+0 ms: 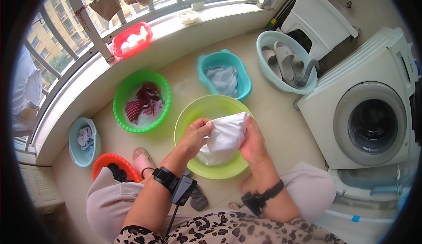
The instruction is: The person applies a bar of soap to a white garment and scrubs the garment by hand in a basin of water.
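A white cloth [226, 134] is stretched between my two hands above a yellow-green basin [189, 112]. My left hand [196, 135] pinches its left side, fingers closed on the fabric. At the right edge of the cloth, my right hand [253, 140] grips it with the thumb up near the top corner. The lower part of the cloth hangs down into the basin. What garment it is I cannot make out. Black straps with small devices sit on both of my forearms.
Around me stand a green basin [116, 112] with red striped cloth, a turquoise basin [249, 86], a light-blue basin [72, 149], an orange-red basin [97, 167] and a pale basin [263, 42] with slippers. A washing machine [316, 125] is at right; a red tray [118, 46] lies on the ledge.
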The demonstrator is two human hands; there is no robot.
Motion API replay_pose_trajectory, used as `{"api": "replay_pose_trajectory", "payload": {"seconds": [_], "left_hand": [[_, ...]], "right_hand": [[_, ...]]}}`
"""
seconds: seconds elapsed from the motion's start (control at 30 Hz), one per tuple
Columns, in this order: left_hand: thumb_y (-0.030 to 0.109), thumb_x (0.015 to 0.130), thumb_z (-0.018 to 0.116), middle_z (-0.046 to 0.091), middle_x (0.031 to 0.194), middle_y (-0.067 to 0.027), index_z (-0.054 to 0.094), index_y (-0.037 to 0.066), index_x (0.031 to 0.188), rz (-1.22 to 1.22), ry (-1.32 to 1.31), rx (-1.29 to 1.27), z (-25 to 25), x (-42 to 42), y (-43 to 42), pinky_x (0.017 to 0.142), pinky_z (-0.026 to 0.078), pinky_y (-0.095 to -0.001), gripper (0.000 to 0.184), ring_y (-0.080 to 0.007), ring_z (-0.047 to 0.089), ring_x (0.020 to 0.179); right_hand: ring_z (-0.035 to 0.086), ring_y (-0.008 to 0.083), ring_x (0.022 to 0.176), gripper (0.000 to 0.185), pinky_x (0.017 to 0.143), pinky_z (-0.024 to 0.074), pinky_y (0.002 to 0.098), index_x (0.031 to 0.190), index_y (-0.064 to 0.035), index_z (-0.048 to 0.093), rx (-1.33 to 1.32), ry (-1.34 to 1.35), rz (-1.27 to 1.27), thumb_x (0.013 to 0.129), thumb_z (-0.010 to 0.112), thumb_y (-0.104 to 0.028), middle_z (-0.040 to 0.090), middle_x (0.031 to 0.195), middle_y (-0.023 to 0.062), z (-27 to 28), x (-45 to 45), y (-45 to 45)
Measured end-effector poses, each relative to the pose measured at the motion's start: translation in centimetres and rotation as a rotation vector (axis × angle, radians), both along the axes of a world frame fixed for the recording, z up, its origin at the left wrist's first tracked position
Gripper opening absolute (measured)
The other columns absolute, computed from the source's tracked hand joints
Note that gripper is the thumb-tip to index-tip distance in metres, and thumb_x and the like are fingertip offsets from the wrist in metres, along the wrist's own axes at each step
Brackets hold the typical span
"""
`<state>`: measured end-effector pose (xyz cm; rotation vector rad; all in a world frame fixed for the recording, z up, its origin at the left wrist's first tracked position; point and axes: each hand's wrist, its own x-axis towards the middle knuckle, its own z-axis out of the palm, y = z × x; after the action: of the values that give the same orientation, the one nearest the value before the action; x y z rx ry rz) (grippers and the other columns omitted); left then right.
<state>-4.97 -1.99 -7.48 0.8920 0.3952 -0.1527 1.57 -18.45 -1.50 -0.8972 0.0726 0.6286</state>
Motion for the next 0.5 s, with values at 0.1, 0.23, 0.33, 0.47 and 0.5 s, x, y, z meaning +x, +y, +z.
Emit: {"api": "replay_pose_trajectory", "payload": {"seconds": [0.1, 0.23, 0.33, 0.47, 0.5], "left_hand": [[0.021, 0.089, 0.058, 0.060, 0.085, -0.0014, 0.057, 0.006, 0.093, 0.232, -0.026, -0.027, 3.6, 0.7, -2.0, 0.071, 0.047, -0.0266, 0.015, -0.0110, 0.058, 0.081], [0.025, 0.083, 0.065, 0.056, 0.061, -0.0026, 0.056, 0.006, 0.075, 0.061, -0.297, 0.766, 7.2, -0.3, -8.0, 0.063, 0.048, -0.0285, 0.023, -0.0134, 0.059, 0.060], [0.022, 0.078, 0.067, 0.051, 0.056, -0.0071, 0.049, 0.008, 0.061, 0.122, -0.592, 1.594, 6.4, -0.8, -8.6, 0.046, 0.045, -0.0338, 0.028, -0.0247, 0.053, 0.048], [0.023, 0.079, 0.066, 0.051, 0.054, -0.0070, 0.050, 0.009, 0.059, 0.245, -0.452, 1.592, 6.8, -1.2, -9.9, 0.043, 0.044, -0.0341, 0.029, -0.0239, 0.054, 0.048], [0.023, 0.079, 0.066, 0.050, 0.054, -0.0072, 0.050, 0.009, 0.059, 0.206, -0.562, 1.550, 6.1, -1.5, -10.4, 0.043, 0.043, -0.0341, 0.029, -0.0242, 0.054, 0.047]], "right_hand": [[0.054, 0.0159, 0.089, 0.028, 0.082, 0.0435, 0.0302, 0.104, -0.0059, 0.051, -0.027, 0.018, -0.084, 0.092, 0.051, -0.032, 0.056, 0.097, 0.0061, -0.5, 0.2, 0.0], [0.050, 0.0142, 0.061, 0.035, 0.057, 0.0430, 0.0257, 0.075, -0.0101, 0.049, -0.132, 0.189, -0.115, 0.091, 0.051, -0.041, 0.048, 0.069, 0.0024, -3.6, 0.5, -0.7], [0.050, 0.0148, 0.074, 0.025, 0.070, 0.0434, 0.0286, 0.094, -0.0110, 0.048, -0.004, 0.374, -0.154, 0.094, 0.045, -0.036, 0.048, 0.082, 0.0024, -2.6, -4.4, 1.7], [0.048, 0.0119, 0.071, 0.025, 0.061, 0.0441, 0.0293, 0.080, -0.0117, 0.046, 0.305, 0.402, -0.103, 0.093, 0.050, -0.032, 0.048, 0.077, -0.0007, -8.1, -5.9, 1.8], [0.047, 0.0111, 0.071, 0.024, 0.060, 0.0439, 0.0282, 0.080, -0.0117, 0.046, 0.489, 0.322, -0.025, 0.093, 0.050, -0.031, 0.047, 0.076, -0.0011, -11.0, -5.0, 0.4]]}}
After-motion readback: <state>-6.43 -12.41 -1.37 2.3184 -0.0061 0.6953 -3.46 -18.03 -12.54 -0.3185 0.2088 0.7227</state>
